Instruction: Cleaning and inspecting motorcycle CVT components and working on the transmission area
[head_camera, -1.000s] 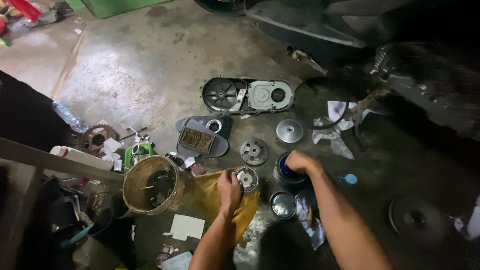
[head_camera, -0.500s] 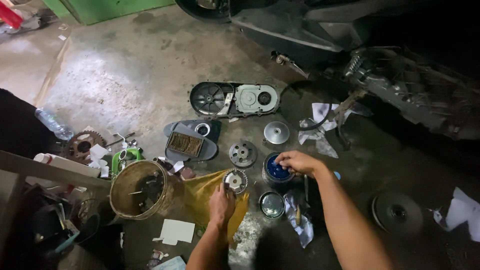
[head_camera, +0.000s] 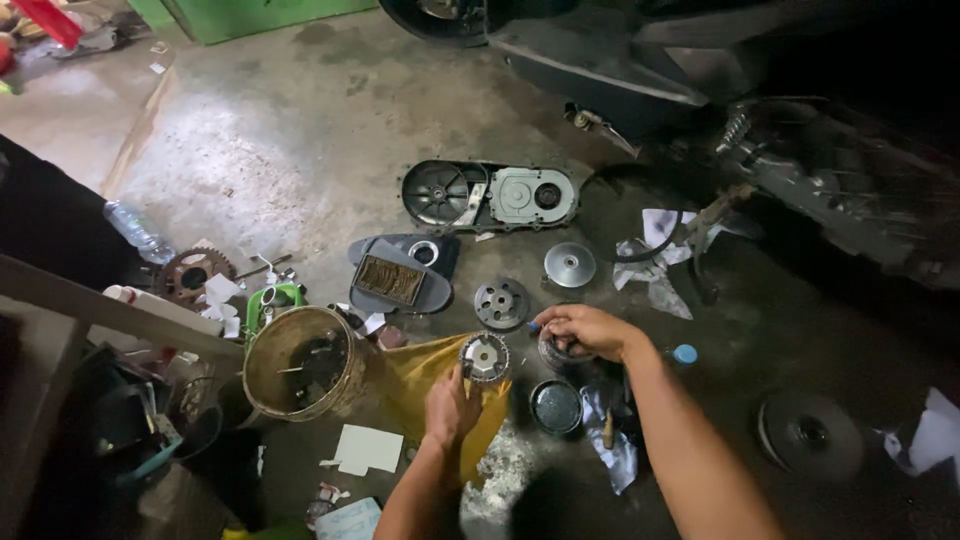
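Observation:
My left hand grips the lower edge of a round toothed metal pulley part that rests on a yellow cloth on the concrete floor. My right hand is closed over the top of a small round blue tin just right of the pulley part. A round tin lid lies below that tin. A clutch plate and a shiny pulley disc lie just beyond my hands.
A black crankcase cover and an air-filter cover lie farther out. A worn bucket with tools stands left of the cloth. A scooter body fills the upper right; a clutch drum sits at lower right. White rags lie by a drive belt.
The view has shifted slightly. My right hand has settled lower over the blue tin, and my left hand stays on the toothed pulley part.

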